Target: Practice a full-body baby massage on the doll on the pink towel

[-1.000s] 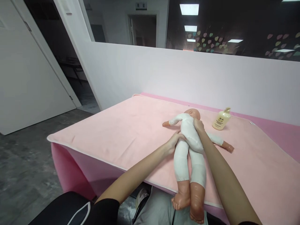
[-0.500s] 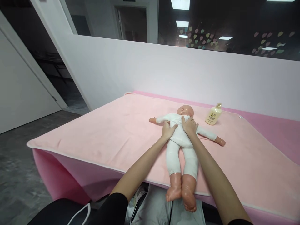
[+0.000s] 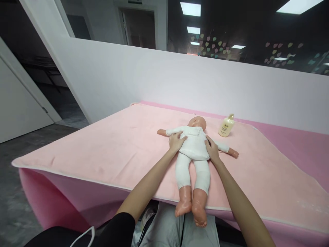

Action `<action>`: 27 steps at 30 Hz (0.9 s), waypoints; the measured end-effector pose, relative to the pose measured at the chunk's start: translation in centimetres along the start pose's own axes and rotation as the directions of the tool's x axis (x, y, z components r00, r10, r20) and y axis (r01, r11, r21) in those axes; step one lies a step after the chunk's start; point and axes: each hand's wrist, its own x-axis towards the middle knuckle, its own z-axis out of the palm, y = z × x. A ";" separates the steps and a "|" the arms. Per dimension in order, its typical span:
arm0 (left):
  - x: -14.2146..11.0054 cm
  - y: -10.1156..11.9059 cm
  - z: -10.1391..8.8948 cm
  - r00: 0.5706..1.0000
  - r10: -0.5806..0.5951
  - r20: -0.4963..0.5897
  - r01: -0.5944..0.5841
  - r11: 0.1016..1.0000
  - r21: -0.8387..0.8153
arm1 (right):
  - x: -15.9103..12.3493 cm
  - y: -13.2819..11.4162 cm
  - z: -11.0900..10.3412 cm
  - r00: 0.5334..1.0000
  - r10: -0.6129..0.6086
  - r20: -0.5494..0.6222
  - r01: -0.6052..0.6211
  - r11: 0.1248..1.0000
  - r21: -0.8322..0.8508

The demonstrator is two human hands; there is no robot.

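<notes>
A baby doll [image 3: 194, 147] in a white cloth body lies on its back, its feet over the table's near edge and its head turned to the left. My left hand [image 3: 176, 141] rests against the left side of its torso. Its thumb is spread apart from its fingers and touches the cloth. On the opposite side of the torso lies my right hand [image 3: 212, 149], open, fingers pointing up toward the doll's arm. Neither hand lifts the doll. Some of the right fingers are hidden from view.
A pale yellow pump bottle [image 3: 226, 126] stands behind the doll's outstretched arm on the right. The pink blanket [image 3: 115, 147] covers the table, with its edge hanging at the front. A white wall [image 3: 159, 79] rises behind.
My right hand has slid from the doll's upper chest down and outward to the side of its torso. My left hand stays at the other side. The view has shifted slightly right.
</notes>
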 end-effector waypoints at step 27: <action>-3.3 0.9 -1.0 0.862 0.458 0.219 -0.338 0.839 -0.425 | -2.3 -3.3 -0.3 0.839 -0.532 0.118 0.543 0.833 -0.106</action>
